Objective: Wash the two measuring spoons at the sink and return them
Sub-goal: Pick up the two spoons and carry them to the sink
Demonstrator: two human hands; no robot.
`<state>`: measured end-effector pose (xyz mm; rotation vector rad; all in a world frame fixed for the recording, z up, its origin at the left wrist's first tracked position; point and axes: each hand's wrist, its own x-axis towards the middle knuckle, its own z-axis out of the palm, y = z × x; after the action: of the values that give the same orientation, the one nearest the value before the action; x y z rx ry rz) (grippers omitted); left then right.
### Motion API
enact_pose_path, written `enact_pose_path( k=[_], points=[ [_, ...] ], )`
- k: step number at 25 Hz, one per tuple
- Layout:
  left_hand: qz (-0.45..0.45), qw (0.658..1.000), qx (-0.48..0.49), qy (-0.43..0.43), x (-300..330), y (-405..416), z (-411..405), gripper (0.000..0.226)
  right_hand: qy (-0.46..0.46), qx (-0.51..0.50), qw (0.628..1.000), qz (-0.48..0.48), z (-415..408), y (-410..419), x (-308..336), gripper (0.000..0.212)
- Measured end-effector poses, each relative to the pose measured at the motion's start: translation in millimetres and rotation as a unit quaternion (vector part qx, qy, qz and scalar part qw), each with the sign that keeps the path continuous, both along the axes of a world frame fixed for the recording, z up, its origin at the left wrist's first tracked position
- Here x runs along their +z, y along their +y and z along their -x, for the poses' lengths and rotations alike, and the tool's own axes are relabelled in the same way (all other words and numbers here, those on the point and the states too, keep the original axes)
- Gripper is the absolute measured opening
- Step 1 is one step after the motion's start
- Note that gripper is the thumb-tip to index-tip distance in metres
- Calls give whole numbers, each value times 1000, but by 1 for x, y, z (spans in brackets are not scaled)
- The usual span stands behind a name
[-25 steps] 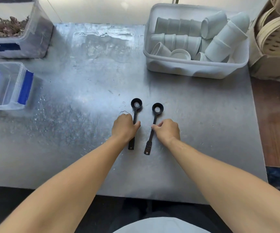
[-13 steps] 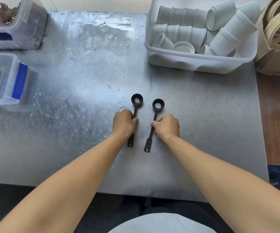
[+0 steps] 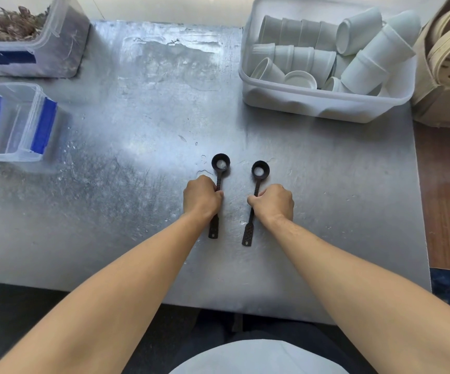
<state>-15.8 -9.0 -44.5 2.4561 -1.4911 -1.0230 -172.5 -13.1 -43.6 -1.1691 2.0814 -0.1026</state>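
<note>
My arms were bare from as far up as the view reached down to the wrists, with no sleeve, watch, band or glove on either. My left hand (image 3: 201, 197) and my right hand (image 3: 272, 202) carried no rings that I could see. Low in the view a pale, whitish rounded patch of garment (image 3: 253, 359) covered my front, and around it lay dark clothing (image 3: 294, 333), its cut too shadowed to tell.

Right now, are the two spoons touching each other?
Apart. The head view shows bare metal table between the left spoon and the right spoon along their whole length, bowls to handle ends.
</note>
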Motion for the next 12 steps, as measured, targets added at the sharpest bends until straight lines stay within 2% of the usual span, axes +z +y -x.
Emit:
enact_pose_path(
  k=[8, 12],
  points=[
    [9, 1000, 19, -3, 17, 26, -6, 44, 34, 80, 996, 17, -2, 7, 6, 20],
    [5, 997, 74, -8, 19, 47, -24, 41, 28, 138, 990, 22, -25, 7, 17, 17]
  ],
)
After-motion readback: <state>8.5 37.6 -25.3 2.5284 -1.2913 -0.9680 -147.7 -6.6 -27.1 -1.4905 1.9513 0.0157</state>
